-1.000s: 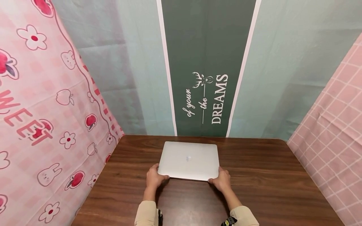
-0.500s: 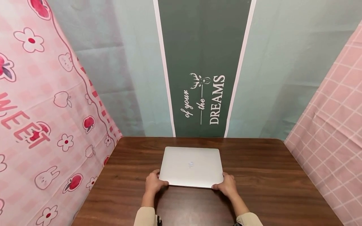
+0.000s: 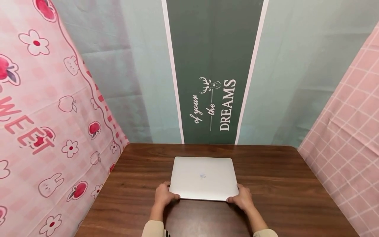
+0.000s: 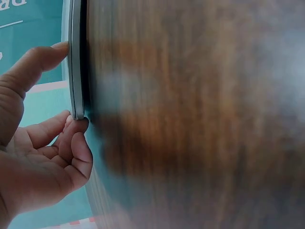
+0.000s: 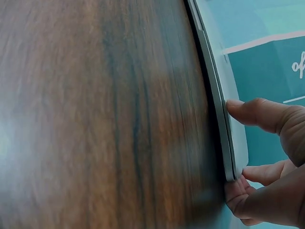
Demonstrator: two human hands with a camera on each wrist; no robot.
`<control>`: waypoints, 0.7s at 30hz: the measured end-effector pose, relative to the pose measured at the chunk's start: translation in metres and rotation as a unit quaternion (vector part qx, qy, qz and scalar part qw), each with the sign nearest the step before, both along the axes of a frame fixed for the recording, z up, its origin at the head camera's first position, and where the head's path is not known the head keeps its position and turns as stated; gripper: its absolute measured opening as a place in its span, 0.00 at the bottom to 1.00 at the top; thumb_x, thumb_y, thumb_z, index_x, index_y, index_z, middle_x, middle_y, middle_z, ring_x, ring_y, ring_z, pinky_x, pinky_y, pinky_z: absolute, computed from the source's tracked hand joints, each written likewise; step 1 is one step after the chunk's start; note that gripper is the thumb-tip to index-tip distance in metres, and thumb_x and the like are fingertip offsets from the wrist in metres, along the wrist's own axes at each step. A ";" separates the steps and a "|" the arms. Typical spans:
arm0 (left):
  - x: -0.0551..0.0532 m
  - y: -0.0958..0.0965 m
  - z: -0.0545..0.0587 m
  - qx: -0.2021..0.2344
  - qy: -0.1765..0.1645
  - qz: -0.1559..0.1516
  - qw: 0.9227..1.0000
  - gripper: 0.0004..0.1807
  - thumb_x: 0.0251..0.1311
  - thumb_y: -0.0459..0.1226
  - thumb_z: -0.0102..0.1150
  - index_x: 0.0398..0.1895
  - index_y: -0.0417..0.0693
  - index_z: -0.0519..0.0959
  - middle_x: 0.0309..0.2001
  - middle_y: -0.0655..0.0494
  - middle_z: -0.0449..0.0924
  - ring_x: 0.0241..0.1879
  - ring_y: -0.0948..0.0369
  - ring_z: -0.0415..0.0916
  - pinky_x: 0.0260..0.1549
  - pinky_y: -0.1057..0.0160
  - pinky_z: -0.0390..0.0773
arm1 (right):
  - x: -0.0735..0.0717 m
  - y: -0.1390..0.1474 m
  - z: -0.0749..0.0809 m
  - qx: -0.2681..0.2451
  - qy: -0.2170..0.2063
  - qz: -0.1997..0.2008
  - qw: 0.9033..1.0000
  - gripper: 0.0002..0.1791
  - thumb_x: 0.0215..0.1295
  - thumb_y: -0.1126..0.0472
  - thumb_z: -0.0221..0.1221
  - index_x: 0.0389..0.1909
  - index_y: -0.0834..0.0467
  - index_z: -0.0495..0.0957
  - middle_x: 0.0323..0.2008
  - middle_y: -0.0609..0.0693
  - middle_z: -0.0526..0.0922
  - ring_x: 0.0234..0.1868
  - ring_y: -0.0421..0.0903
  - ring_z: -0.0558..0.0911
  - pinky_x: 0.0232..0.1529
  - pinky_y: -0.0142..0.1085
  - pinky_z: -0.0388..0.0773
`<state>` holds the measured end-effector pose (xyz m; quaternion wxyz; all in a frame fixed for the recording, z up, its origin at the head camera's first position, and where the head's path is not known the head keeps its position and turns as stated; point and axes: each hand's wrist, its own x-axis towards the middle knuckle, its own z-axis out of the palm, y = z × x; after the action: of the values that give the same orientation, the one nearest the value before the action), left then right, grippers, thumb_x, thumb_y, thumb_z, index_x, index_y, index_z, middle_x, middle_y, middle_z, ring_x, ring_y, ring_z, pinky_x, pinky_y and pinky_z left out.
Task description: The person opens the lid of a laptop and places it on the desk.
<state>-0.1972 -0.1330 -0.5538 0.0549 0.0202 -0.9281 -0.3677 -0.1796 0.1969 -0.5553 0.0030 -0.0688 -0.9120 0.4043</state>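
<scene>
A closed silver laptop [image 3: 204, 177] lies flat on the dark wooden table [image 3: 281, 184]. My left hand [image 3: 164, 195] grips its near left corner, thumb on the lid and fingers curled under the edge. In the left wrist view the left hand [image 4: 45, 143] pinches the thin laptop edge [image 4: 76, 71]. My right hand [image 3: 242, 198] grips the near right corner the same way. The right wrist view shows the right hand [image 5: 267, 157] with thumb on the lid and fingers under the laptop edge [image 5: 224, 129].
Hanging cloths close in the table: a pink flowered cloth [image 3: 44, 115] on the left, a green banner [image 3: 213, 72] with white lettering behind, and a pink checked cloth [image 3: 349, 131] on the right. Bare wood lies on both sides of the laptop.
The laptop and both hands have slid nearer to me and slightly right on the table. Both hands keep their grip on the corners.
</scene>
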 end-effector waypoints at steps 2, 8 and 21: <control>0.001 0.001 -0.001 0.002 -0.005 0.000 1.000 0.39 0.19 0.39 0.79 0.43 0.32 0.78 0.28 0.48 0.79 0.31 0.51 0.75 0.34 0.53 0.74 | 0.001 0.003 0.001 -0.005 -0.005 0.004 1.000 0.49 0.28 0.64 0.75 0.54 0.81 0.64 0.47 0.80 0.66 0.51 0.72 0.67 0.52 0.58 0.64; 0.010 0.004 -0.002 0.003 -0.004 -0.007 1.000 0.40 0.19 0.39 0.79 0.44 0.31 0.76 0.29 0.48 0.77 0.31 0.51 0.74 0.34 0.53 0.74 | 0.009 0.008 0.003 -0.004 -0.004 0.007 1.000 0.48 0.28 0.64 0.75 0.53 0.81 0.64 0.46 0.79 0.68 0.51 0.71 0.68 0.52 0.57 0.65; 0.023 0.019 0.000 -0.017 -0.006 -0.022 1.000 0.39 0.17 0.39 0.79 0.42 0.32 0.76 0.36 0.41 0.75 0.38 0.45 0.74 0.38 0.50 0.74 | 0.025 0.021 0.004 -0.001 -0.016 -0.004 1.000 0.48 0.28 0.64 0.74 0.54 0.80 0.64 0.46 0.79 0.67 0.50 0.70 0.69 0.51 0.57 0.65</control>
<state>-0.1737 -0.1139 -0.5543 0.0417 0.0014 -0.9347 -0.3531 -0.1548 0.2177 -0.5512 -0.0100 -0.0788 -0.9115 0.4036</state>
